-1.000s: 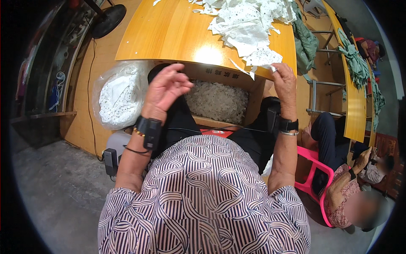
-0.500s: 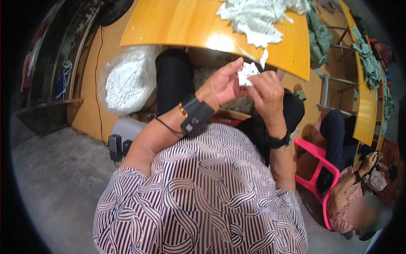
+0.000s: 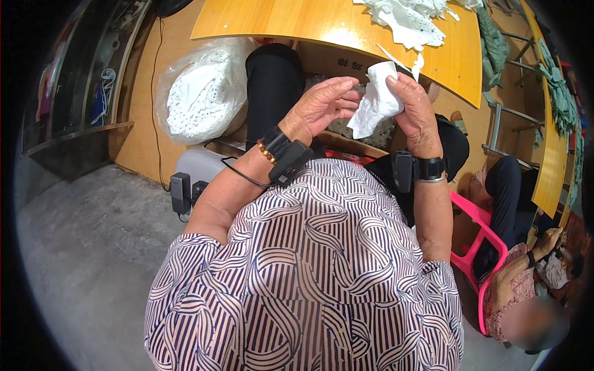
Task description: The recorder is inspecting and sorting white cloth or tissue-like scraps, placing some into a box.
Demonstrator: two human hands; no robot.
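My right hand (image 3: 417, 111) pinches a white piece of fabric (image 3: 378, 102) between thumb and fingers and holds it up in front of the table edge. The fabric hangs loosely folded, with its lower corner pointing down to the left. My left hand (image 3: 323, 106) is just left of the fabric, fingers apart and holding nothing. Beyond my hands, a pile of white fabric pieces (image 3: 411, 25) with small dark spots or holes lies on the yellow wooden table (image 3: 272, 21). A narrow white scrap (image 3: 417, 65) lies at the table's near edge.
A clear plastic bag of white spotted fabric (image 3: 201, 102) stands left of my leg. Below my hands is an open box (image 3: 359, 145). To the right, a co-worker (image 3: 510, 297) sits on a pink chair (image 3: 482, 250), near another table with green fabric (image 3: 557, 102).
My left hand has let go of the fabric and drawn away from it. My right hand has moved right with the piece, which now hangs more unfolded. The whole view has shifted slightly.
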